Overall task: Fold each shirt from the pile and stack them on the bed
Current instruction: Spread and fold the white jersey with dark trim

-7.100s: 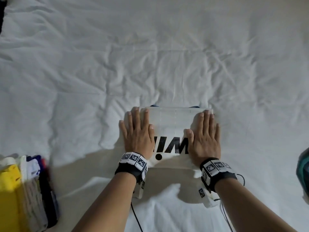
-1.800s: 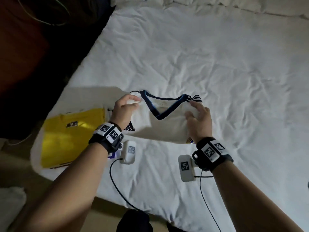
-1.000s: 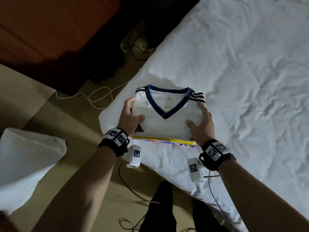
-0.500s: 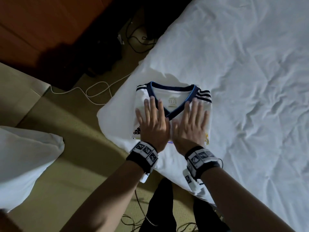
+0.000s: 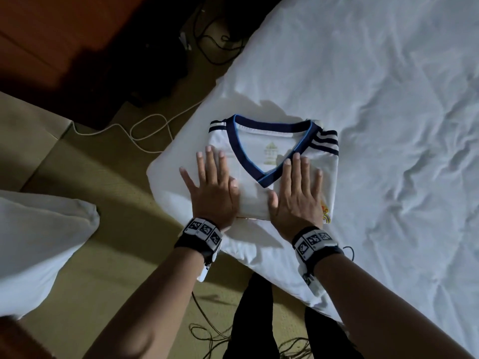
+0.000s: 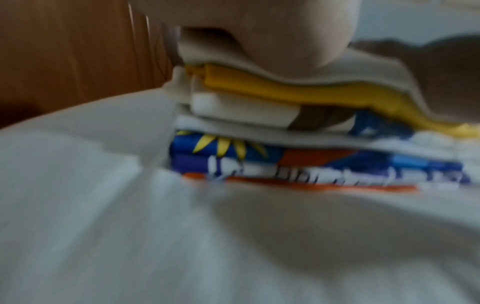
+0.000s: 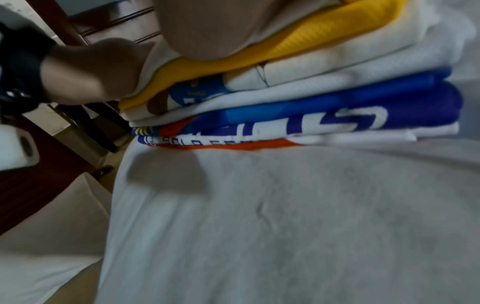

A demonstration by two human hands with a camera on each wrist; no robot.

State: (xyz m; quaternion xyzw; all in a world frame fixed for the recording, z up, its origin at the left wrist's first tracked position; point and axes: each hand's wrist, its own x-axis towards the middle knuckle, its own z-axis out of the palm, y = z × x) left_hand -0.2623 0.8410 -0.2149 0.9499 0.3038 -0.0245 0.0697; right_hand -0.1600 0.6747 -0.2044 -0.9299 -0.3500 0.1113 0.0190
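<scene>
- The fingers of the left hand lie straight and slightly spread, flat on the white jersey; they grasp nothing and only press down on the cloth.
- The fingers of the right hand are likewise straight and flat on the jersey, released, holding nothing, the thumb pointing inward toward the other hand.
- The two hands rest side by side on the lower half of the folded jersey, apart from each other, one on each side of the point of the navy V-neck collar.
- The jersey is folded into a rectangle, front up, with dark stripes at both shoulders and a pale gold crest inside the neck opening.
- It lies on top of a stack of folded shirts at the corner of the bed, close to the edge.
- From the wrist views, a yellow shirt sits directly under the jersey, then white layers, then a blue, orange and white printed shirt at the bottom, touching the sheet.
- Both wrists wear dark bands with black-and-white marker squares.
- Beside the bed, a white cable runs across the floor, and a white pillow lies at the left.
</scene>
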